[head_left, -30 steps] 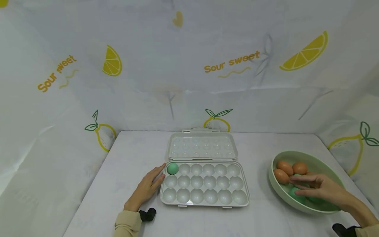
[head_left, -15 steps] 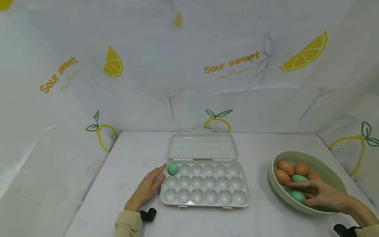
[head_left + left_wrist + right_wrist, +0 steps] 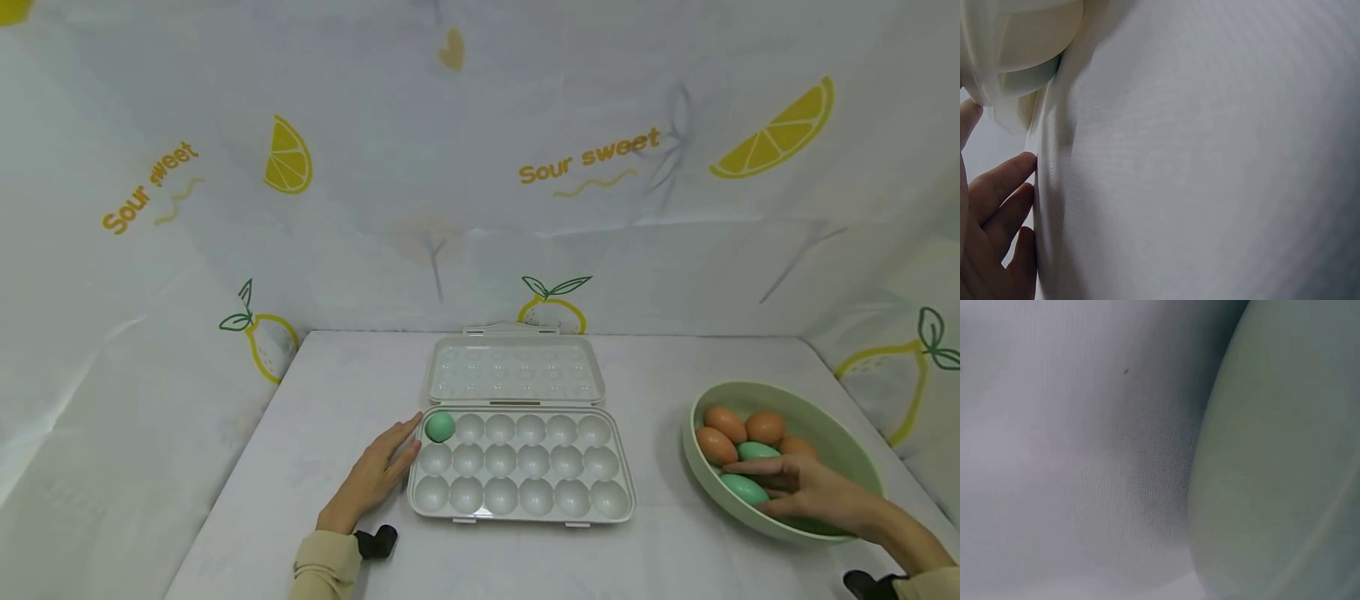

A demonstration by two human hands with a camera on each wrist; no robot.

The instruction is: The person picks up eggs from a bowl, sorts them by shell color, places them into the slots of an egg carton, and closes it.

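The right hand [image 3: 813, 493] is seen inside the green bowl [image 3: 840, 417], to the right of the egg tray [image 3: 521, 510]. Its fingers are curled loosely round a green egg [image 3: 744, 488] near the bowl's front-left wall; whether the grip is fully closed cannot be told from the head view, and the right wrist view shows only the bowl's outer wall [image 3: 1285, 462] and table cloth. A second green egg [image 3: 756, 451] and four brown eggs [image 3: 724, 423] lie just behind the fingers, touching one another.

The left hand [image 3: 375, 475] is laid flat on the table [image 3: 315, 433], fingers straight, holding nothing, its fingertips [image 3: 408, 427] touching the tray's left rim. This is borne out in the left wrist view, where the fingers [image 3: 1004, 187] rest beside the tray corner [image 3: 1016, 56].

One green egg in the tray [image 3: 439, 427] sits in the back-left cup; all other cups are bare. The clear lid [image 3: 514, 371] lies open behind the tray.

Judgement: the grasp is best taken round the egg's sides with light, even pressure, and the egg lifted straight up so that the neighbouring eggs are not knocked. The left hand's bracing of the tray is well placed.

Writing: "Sour sweet" [image 3: 588, 160] is printed in yellow on the backdrop behind the tray, and again to its left [image 3: 148, 187], among lemon drawings.
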